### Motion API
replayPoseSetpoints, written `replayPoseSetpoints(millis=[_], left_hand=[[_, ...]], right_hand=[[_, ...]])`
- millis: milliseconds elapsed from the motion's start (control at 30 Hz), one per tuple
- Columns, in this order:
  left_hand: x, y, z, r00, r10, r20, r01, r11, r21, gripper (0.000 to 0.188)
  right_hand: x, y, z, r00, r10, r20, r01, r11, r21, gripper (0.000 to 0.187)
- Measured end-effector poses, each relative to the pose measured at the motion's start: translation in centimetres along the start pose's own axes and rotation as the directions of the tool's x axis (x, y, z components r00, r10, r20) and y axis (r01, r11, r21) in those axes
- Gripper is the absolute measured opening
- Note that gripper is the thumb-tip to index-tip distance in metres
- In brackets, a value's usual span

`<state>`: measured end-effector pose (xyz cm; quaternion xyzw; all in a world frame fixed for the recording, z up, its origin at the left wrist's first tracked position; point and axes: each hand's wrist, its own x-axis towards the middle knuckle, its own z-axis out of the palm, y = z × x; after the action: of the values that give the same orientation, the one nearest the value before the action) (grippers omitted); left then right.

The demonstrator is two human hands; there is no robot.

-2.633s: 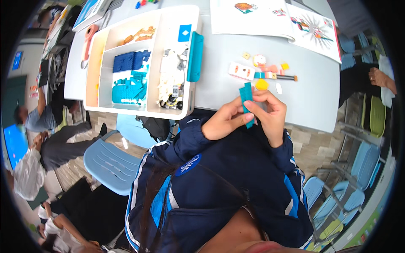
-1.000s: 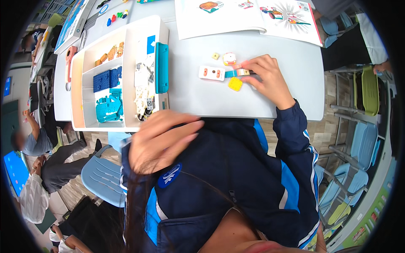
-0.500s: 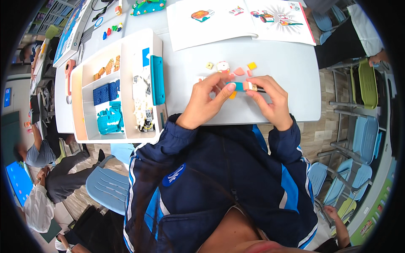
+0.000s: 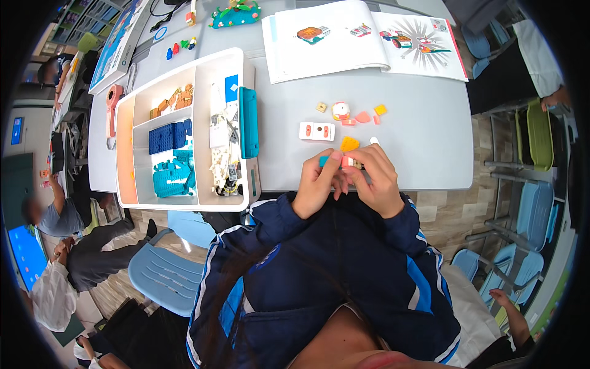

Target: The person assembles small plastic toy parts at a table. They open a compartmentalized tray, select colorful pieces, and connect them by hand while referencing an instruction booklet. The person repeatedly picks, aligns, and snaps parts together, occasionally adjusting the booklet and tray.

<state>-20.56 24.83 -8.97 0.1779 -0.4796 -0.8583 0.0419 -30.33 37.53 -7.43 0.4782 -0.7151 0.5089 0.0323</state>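
a pale grey table (image 4: pixel 424 166) stands on a wood-patterned floor (image 4: pixel 453 211), with a light blue chair (image 4: pixel 166 280) at lower left, blue chairs (image 4: pixel 533 194) and a green chair (image 4: pixel 541 138) along the right; far left, a blue screen (image 4: pixel 27 258) glows beside a dark green panel (image 4: pixel 18 190).

The grey table (image 4: pixel 424 129) bears a divided white tray (image 4: pixel 184 206), an open booklet (image 4: pixel 332 55) and loose bricks (image 4: pixel 341 112).

Looks smooth and matt across the table (image 4: pixel 424 154); like smooth plastic in the white tray (image 4: pixel 184 207) near the left edge; studded in the navy plates (image 4: pixel 167 137); plastic again in the teal piece (image 4: pixel 322 161) by the near edge; like smooth paper in the booklet (image 4: pixel 326 58) at the far edge.
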Motion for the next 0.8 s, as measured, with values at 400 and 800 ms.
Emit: replayPoseSetpoints(millis=[400,800], left_hand=[[0.1,-1.4,-1.4,0.996,0.066,-0.056,-0.062,0.996,0.068,0.032],[0.2,-2.1,-1.5,0.992,0.122,-0.024,-0.12,0.99,0.074,0.032]], right_hand=[[-0.2,1.7,2.4,0.988,-0.15,-0.042,0.146,0.986,-0.076,0.009],[-0.3,1.7,2.3,0.987,-0.136,-0.088,0.136,0.991,-0.002,0.004]])
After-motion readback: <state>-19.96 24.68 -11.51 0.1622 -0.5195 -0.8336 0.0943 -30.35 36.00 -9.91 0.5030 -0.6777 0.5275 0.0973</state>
